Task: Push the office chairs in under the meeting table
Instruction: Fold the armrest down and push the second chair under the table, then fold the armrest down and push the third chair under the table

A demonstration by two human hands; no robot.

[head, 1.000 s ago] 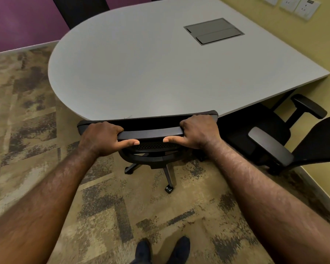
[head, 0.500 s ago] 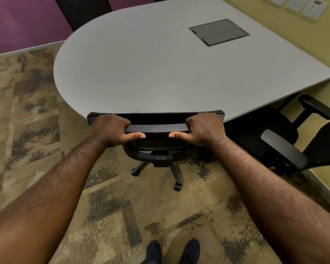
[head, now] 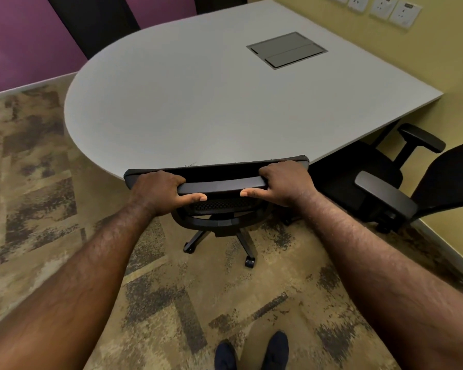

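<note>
A black office chair (head: 219,180) stands straight ahead of me, its backrest top right at the near edge of the grey meeting table (head: 198,102). Its seat is hidden under the tabletop; only the wheeled base shows below. My left hand (head: 158,190) grips the left end of the backrest top, and my right hand (head: 284,182) grips the right end, thumbs underneath. A second black chair with armrests (head: 380,190) stands to the right, its seat partly under the table's corner and its backrest out at the frame's right edge.
A metal cable hatch (head: 286,50) is set into the tabletop. A yellow wall with sockets (head: 393,9) runs along the right, a purple wall (head: 24,36) at the far left. Another dark chair back (head: 96,22) rises beyond the table. Patterned carpet lies underfoot, with my shoes at the bottom.
The chair has rolled a little further towards the table, with both hands still on its backrest. My view has shifted slightly left, so table and chairs sit further right.
</note>
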